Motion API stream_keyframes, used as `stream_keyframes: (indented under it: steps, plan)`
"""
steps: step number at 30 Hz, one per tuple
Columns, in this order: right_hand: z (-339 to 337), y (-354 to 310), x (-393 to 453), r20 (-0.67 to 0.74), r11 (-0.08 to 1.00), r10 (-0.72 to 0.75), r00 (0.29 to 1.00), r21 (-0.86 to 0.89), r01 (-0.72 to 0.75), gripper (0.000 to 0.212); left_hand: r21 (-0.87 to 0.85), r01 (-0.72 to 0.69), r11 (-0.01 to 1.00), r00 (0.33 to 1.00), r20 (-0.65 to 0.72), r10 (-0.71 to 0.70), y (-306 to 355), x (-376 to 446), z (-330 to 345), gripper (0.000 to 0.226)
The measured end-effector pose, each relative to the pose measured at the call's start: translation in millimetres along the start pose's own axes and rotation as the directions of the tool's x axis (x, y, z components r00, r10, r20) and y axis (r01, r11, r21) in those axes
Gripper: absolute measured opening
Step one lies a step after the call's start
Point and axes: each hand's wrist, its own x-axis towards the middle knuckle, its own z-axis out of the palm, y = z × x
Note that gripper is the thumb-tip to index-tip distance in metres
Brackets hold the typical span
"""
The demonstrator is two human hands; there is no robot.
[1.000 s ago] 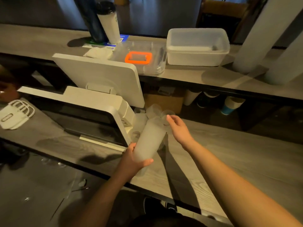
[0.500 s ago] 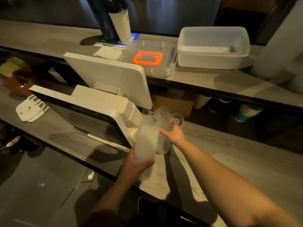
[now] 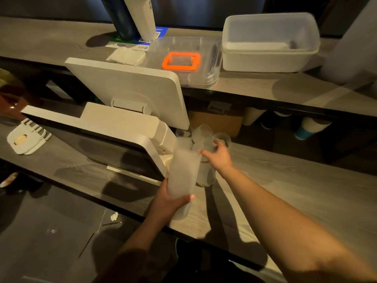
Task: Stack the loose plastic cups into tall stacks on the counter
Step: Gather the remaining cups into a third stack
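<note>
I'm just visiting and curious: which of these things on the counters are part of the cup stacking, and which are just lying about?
Part of the job:
stack of cups, held in the left hand
loose cups behind it, where the right hand reaches
lower counter

Just lying about:
white screens
orange-handled lid
white tub
napkins
two tumblers

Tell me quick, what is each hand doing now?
Left hand: holding the cup stack.
Right hand: reaching among the loose cups; grip cannot be told.
</note>
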Motion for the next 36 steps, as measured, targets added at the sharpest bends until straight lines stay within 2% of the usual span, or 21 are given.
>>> stream_keyframes:
  steps: [4, 7, 10, 12, 18, 23, 29, 33, 36]
  plan:
    - [-23.8, -0.3, -14.9, -0.052, 0.975, -0.063, 0.997, 0.208, 0.073, 0.082, -0.006, -0.047, 0.999, 0.999, 0.018, 0.047, 2.0, 1.3, -1.5, 0.08]
    - [-45.9, -8.3, -28.6, -0.041, 0.932, -0.07, 0.997, 0.355, 0.08, 0.069, 0.005, -0.063, 0.998, 0.998, 0.014, 0.063, 5.6, 2.3, -0.6, 0.079]
    - [-66.0, -19.3, -39.6, 0.008, 0.898, -0.11, 0.994, 0.429, 0.096, 0.046, 0.049, -0.1, 0.994, 0.995, 0.022, 0.099, 10.4, 3.0, 2.0, 0.081]
    - [-75.5, -23.3, -44.2, 0.05, 0.889, -0.144, 0.988, 0.446, 0.107, 0.047, 0.077, -0.123, 0.989, 0.992, 0.041, 0.12, 15.0, 1.2, 4.1, 0.084]
    - [-84.1, -32.7, -57.9, 0.138, 0.916, -0.271, 0.952, 0.341, 0.212, 0.063, 0.18, -0.178, 0.967, 0.984, 0.057, 0.17, 27.0, -3.9, 12.1, 0.087]
    - [-84.8, -32.9, -66.3, 0.173, 0.936, -0.309, 0.935, 0.232, 0.266, 0.045, 0.185, -0.206, 0.961, 0.978, 0.06, 0.198, 34.8, -7.8, 14.6, 0.089]
    - [-78.1, -30.9, -70.6, 0.204, 0.938, -0.347, 0.915, 0.1, 0.333, 0.051, 0.155, -0.215, 0.964, 0.976, 0.051, 0.21, 37.8, -9.6, 14.5, 0.081]
    - [-65.9, -27.4, -74.6, 0.36, 0.956, -0.294, 0.885, 0.109, 0.273, 0.07, 0.093, -0.2, 0.975, 0.979, 0.048, 0.197, 35.9, -9.2, 11.8, 0.076]
    - [-64.0, -25.5, -70.0, 0.373, 0.967, -0.234, 0.898, 0.189, 0.173, 0.086, 0.025, -0.149, 0.988, 0.987, 0.065, 0.148, 28.6, -9.5, 8.9, 0.075]
